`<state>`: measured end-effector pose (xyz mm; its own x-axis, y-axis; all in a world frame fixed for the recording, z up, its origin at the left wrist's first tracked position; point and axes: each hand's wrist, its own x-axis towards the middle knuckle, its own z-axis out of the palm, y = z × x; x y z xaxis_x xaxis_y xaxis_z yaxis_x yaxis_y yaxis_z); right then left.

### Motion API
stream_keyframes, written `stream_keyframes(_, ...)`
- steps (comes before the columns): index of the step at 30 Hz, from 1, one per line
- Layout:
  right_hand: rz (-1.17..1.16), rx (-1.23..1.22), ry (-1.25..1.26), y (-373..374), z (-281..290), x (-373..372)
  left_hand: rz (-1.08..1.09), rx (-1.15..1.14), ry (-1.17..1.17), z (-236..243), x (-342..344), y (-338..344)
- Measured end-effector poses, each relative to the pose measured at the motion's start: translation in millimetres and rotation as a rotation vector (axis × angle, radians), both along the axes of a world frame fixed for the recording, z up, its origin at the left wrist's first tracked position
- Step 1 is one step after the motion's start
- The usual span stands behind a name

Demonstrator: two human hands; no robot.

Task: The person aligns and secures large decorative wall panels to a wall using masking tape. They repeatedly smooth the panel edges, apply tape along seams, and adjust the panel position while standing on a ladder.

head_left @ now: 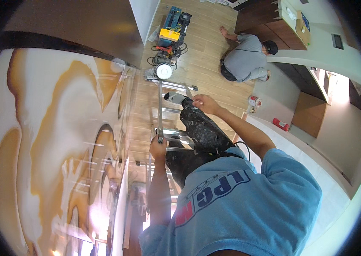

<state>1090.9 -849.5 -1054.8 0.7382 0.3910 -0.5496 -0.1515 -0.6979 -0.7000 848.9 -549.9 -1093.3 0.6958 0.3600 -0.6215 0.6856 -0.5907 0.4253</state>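
Note:
A silver metal ladder point(160, 111) stands below me, its rungs showing around my legs. My left hand point(158, 148) is closed around the end of the ladder's long rail. Beside my bent knee, in dark stained trousers point(204, 130), my right hand point(205, 103) has its fingers curled together. Whatever those fingers hold, if anything, is hidden; a ladder rail runs close to them. One grey-and-black shoe point(174, 98) rests near a rung. Past the ladder's far end is a round white lid or container top point(164, 71).
A glossy brown-and-white marbled panel point(61, 128) fills the left. Teal tool cases point(172, 18), a yellow box point(169, 34) and tangled cables lie on the wood floor. Another person point(246, 57) crouches by a brown cabinet point(259, 25). A paint-type can point(254, 101) and red canister point(281, 124) are at right.

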Motion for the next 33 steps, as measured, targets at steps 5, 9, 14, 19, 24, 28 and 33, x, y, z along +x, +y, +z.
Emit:
stream_keyframes(5, -0.08, -0.137, -0.132, -61, 6, 0, -0.037, -0.031, -0.026, -2, -5, 2)
stream_keyframes(9, -0.144, -0.097, -0.098, -68, -3, -28, 0.198, -0.292, 0.005, -2, -23, 15)
stream_keyframes(14, 0.002, 0.091, 0.097, -40, -10, -34, 0.016, -0.026, 0.067, -2, -55, 30)
stream_keyframes(19, -0.071, 0.322, -0.016, 26, 22, 21, 0.302, -0.303, -0.046, 22, -41, 42)
stream_keyframes(24, 0.092, 0.644, -0.24, 136, 151, 107, 0.388, -0.087, -0.419, 98, -11, 55)
stream_keyframes(28, 0.251, 0.952, -0.484, 195, 294, 148, 0.461, 0.047, -0.426, 143, -10, 46)
stream_keyframes(33, 0.484, 1.165, -0.727, 230, 452, 152, 0.629, 0.293, -0.405, 193, -41, 59)
